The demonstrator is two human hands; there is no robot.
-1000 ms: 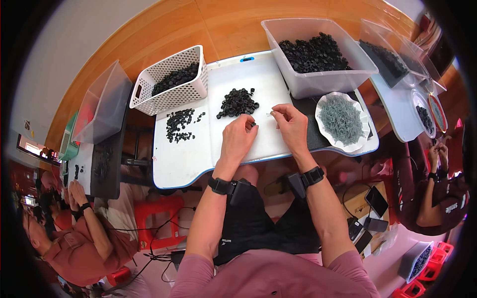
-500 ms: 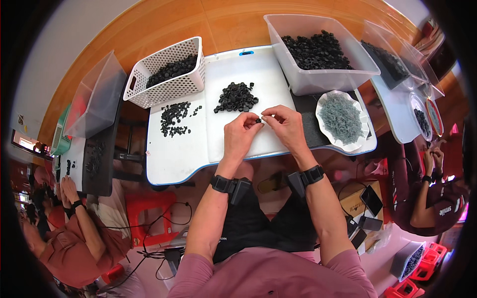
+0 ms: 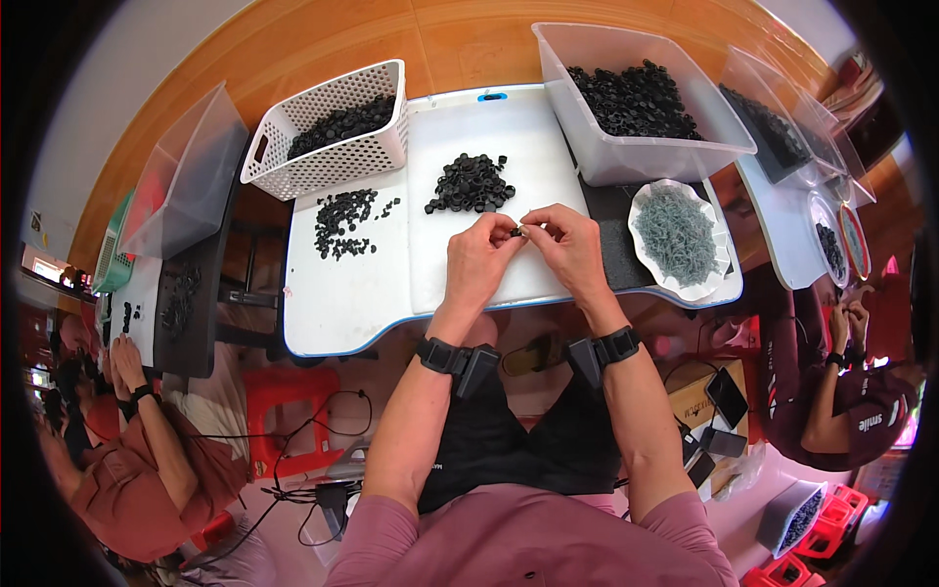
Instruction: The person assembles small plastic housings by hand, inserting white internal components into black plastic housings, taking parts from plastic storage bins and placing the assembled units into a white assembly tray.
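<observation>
Over the near middle of the white table (image 3: 347, 313), my left hand (image 3: 479, 256) pinches a small black plastic part (image 3: 515, 233). Thumb and fingers of my right hand (image 3: 565, 247) close in at the same part from the other side; whether they grip a second piece is too small to tell. Just beyond my hands lies a heap of round black caps (image 3: 469, 184). Smaller black pieces (image 3: 342, 223) are scattered to its left. Right of my right hand, a white scalloped dish (image 3: 722, 256) holds many thin grey-green pieces (image 3: 677, 233).
A white perforated basket (image 3: 333, 174) of black parts stands at the table's back left. A clear plastic bin (image 3: 665, 161) of black parts is at the back right. Co-workers sit on both sides, one at left (image 3: 161, 470), one at right (image 3: 841, 401). Cables and a red stool (image 3: 289, 411) are below.
The whole view has shifted slightly. My hands stay together at the small black part, with the fingers drawn a little closer.
</observation>
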